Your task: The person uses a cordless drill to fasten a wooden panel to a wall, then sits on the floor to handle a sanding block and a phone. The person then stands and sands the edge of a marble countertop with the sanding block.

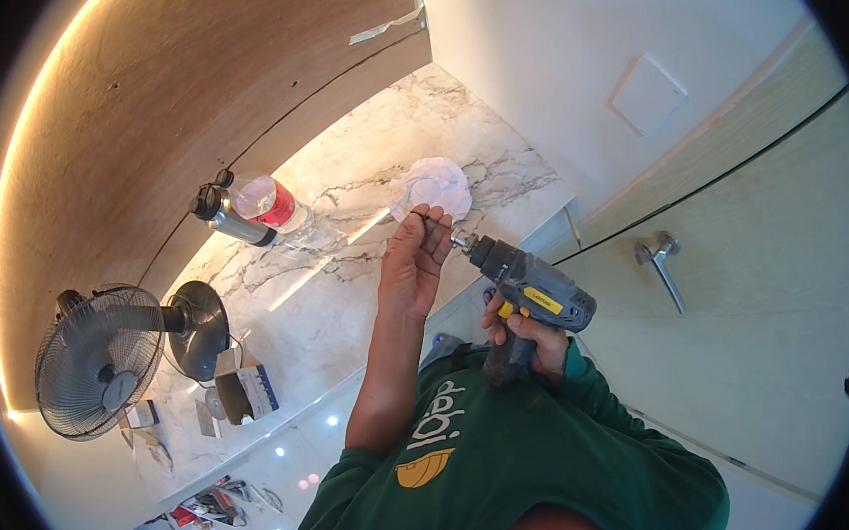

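My right hand (547, 347) grips a grey and black cordless drill (546, 285) with yellow parts by its handle, a finger near the yellow trigger. The drill points left, and its silver chuck end (464, 239) lies close to my left fingers. My left hand (415, 255) is raised palm up with its fingers closed together; something small and dark seems to be at the fingertips, too small to name. Just beyond them a crumpled white sheet or bag (435, 182) lies on the marbled countertop (416, 107).
A clear bottle with a red label (273, 202) and a steel flask (234, 217) stand by the wood panel. Farther left are a black fan (102, 366) and an opened box (246, 390). Tools (211, 506) lie on the floor. A door handle (659, 262) projects at right.
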### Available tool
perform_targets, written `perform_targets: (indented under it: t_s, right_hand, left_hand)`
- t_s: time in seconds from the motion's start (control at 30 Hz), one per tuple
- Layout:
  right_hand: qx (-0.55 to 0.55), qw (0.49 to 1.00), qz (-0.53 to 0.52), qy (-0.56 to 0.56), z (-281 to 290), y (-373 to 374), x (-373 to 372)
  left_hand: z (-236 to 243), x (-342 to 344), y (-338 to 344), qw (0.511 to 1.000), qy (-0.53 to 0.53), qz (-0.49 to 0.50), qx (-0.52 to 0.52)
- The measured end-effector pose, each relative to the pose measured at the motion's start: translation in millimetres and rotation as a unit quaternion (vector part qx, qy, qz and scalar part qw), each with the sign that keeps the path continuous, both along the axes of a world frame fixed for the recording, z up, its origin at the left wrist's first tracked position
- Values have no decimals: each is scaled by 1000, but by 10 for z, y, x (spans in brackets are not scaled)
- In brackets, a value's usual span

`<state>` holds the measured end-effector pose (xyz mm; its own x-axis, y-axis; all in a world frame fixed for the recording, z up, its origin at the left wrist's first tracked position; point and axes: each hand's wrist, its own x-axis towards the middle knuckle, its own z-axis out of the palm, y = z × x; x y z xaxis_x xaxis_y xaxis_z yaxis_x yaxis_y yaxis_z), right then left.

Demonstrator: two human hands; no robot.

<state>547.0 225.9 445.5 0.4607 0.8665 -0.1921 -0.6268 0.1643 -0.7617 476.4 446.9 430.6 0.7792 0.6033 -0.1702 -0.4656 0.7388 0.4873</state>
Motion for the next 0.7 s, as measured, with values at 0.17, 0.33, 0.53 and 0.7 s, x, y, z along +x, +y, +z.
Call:
perform_targets:
  t_s: [0.17,0.33,0.53,0.7]
  right_hand:
    - [16,999,20,-20,17,14,74]
    - [-24,995,11,-92,63,143,242]
    - [31,999,-39,-17,-189,867,766]
    - [84,989,-78,92,-690,1703,1451]
  left_hand:
    - [24,39,-25,998,37,15,38]
    - [97,286,35,987,112,48,103]
    - [4,1179,625,981,133,50,134]
    - [-264,2108,1335,969,201,59,133]
